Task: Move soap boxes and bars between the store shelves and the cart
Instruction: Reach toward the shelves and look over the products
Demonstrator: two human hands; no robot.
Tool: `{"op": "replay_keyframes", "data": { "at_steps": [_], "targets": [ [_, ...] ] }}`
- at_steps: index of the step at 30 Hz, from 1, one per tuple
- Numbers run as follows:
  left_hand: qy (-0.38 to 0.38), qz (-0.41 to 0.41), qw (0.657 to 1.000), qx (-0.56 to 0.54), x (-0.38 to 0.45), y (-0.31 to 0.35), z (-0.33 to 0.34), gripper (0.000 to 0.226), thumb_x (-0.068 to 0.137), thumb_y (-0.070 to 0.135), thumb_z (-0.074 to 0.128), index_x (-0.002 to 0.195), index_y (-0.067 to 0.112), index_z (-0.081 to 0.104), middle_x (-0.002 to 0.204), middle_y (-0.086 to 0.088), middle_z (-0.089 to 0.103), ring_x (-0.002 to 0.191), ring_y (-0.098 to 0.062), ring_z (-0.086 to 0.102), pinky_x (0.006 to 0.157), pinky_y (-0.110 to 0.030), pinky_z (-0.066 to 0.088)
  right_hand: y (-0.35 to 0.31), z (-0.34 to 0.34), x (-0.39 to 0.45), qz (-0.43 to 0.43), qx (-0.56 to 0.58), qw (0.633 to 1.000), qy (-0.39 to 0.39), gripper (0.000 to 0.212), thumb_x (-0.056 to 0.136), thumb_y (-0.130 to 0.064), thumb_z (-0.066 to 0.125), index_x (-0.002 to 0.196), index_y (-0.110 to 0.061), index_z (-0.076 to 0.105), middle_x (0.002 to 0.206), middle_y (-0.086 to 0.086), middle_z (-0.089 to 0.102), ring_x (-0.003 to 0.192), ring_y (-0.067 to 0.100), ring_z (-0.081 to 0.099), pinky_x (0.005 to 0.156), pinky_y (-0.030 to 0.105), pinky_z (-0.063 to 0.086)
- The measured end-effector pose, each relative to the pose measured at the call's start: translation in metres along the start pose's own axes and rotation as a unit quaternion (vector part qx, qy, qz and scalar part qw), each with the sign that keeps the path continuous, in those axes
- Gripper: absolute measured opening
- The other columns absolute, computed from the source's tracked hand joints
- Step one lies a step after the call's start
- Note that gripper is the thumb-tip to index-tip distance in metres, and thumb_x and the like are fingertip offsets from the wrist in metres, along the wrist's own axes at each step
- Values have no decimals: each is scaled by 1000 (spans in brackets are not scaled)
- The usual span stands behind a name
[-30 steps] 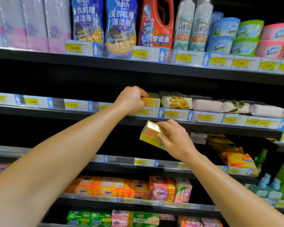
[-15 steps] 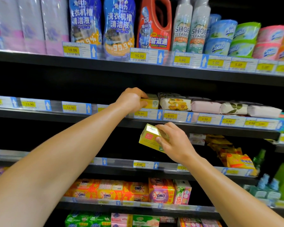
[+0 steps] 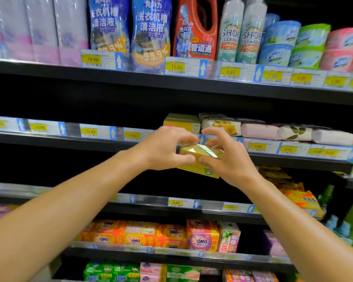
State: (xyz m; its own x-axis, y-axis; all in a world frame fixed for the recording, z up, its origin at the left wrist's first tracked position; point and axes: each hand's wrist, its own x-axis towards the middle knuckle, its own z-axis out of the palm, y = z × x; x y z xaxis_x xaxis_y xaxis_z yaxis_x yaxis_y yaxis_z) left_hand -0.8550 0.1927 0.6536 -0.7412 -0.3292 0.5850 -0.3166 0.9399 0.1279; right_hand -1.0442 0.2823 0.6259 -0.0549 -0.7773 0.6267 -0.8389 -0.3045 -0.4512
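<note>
A store shelving unit is seen from head height, with two bare forearms reaching forward from the lower corners toward the middle shelf [image 3: 102,140].

At the left, that shelf's front edge carries yellow price tags [image 3: 90,131], and the space behind them is dark; no goods can be made out there. Toward the centre, the left hand [image 3: 163,148] is held in front of the shelf edge, its thumb and fingers curled round the left end of a yellow soap box [image 3: 202,153]. A glossy top face is shown by the box, which is tilted slightly. The right end of the same box is gripped by the right hand [image 3: 229,159], so the box is held between both hands, in the air just in front of and slightly below the shelf lip.

Directly behind the hands, a short stack of matching yellow soap boxes [image 3: 181,122] is seen on the shelf. To its right, wrapped soap bars [image 3: 259,130] are laid in a row.

Two shelves lower down, orange OMO packs [image 3: 135,239] are ranged.

No cart is visible. Whether the held box is being shelved or taken cannot be told from this view; judging by the matching stack, at least some boxes already sit on the shelf, and this one is not yet placed.
</note>
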Motion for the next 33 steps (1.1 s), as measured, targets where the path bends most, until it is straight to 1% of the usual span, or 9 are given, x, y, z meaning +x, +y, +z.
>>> {"op": "replay_keyframes", "data": {
  "at_steps": [3, 8, 10, 13, 16, 19, 22, 28, 33],
  "targets": [
    [24, 8, 1000, -4, -4, -7, 0, 42, 89, 25, 70, 129, 18, 63, 119, 4, 65, 107, -8, 58, 92, -28, 49, -11, -1, 7, -18, 7, 1000, 3, 62, 80, -28, 81, 130, -36, 46, 108, -10, 65, 107, 6, 58, 82, 12, 41],
    [171, 11, 985, -13, -11, -28, -16, 39, 84, 22, 65, 122, 12, 69, 118, 0, 67, 108, -5, 58, 97, -17, 44, -11, 2, 2, -13, 72, 990, 122, 74, 80, -32, 79, 141, -34, 37, 118, -14, 60, 106, 0, 58, 89, 17, 47],
    [220, -20, 975, -22, -11, -35, -24, 40, 84, 21, 63, 122, 12, 69, 118, 2, 66, 107, -1, 56, 95, -14, 44, 1, 10, -7, -7, 19, 992, 128, 70, 83, -37, 74, 143, -28, 39, 131, -10, 56, 119, 4, 53, 99, 24, 45],
    [255, -39, 966, -3, -2, -41, -31, 40, 85, 18, 63, 124, 10, 67, 120, -2, 66, 107, -3, 56, 93, -11, 43, 22, 34, -20, -45, -166, 982, 80, 71, 89, -50, 63, 149, -22, 38, 151, -2, 41, 141, 16, 32, 117, 40, 32],
    [249, -39, 966, 48, 7, -43, -27, 40, 86, 17, 63, 126, 9, 66, 123, -6, 66, 113, -17, 59, 99, -23, 42, 41, 61, -26, -77, -336, 938, 48, 85, 85, -59, 59, 154, -19, 29, 160, 4, 29, 147, 29, 20, 121, 49, 23],
    [230, -42, 968, 95, 16, -42, -20, 41, 87, 18, 61, 127, 9, 64, 124, -9, 64, 114, -26, 58, 99, -35, 43, 52, 75, -28, -66, -384, 920, 54, 99, 81, -56, 68, 158, -19, 18, 164, 7, 19, 152, 33, 10, 121, 49, 10],
    [205, -43, 974, 90, 22, -41, -17, 41, 89, 19, 62, 129, 9, 63, 124, -9, 64, 112, -26, 59, 98, -40, 47, 57, 82, -27, -66, -400, 911, 74, 102, 80, -54, 69, 158, -17, 15, 164, 9, 17, 152, 34, 8, 120, 51, 9],
    [187, -67, 978, 68, 29, -43, -15, 38, 92, 21, 64, 129, 14, 64, 124, -7, 63, 112, -23, 59, 96, -31, 44, 61, 89, -27, -60, -412, 905, 83, 107, 78, -55, 72, 159, -17, 14, 165, 9, 14, 152, 36, 4, 121, 52, 8],
    [117, -92, 988, 38, 38, -42, -22, 36, 95, 21, 61, 131, 14, 63, 122, -4, 64, 112, -18, 58, 93, -21, 41, 61, 90, -27, -55, -415, 905, 80, 108, 78, -58, 71, 159, -17, 14, 165, 10, 13, 152, 37, 4, 121, 54, 11]
  ]
}}
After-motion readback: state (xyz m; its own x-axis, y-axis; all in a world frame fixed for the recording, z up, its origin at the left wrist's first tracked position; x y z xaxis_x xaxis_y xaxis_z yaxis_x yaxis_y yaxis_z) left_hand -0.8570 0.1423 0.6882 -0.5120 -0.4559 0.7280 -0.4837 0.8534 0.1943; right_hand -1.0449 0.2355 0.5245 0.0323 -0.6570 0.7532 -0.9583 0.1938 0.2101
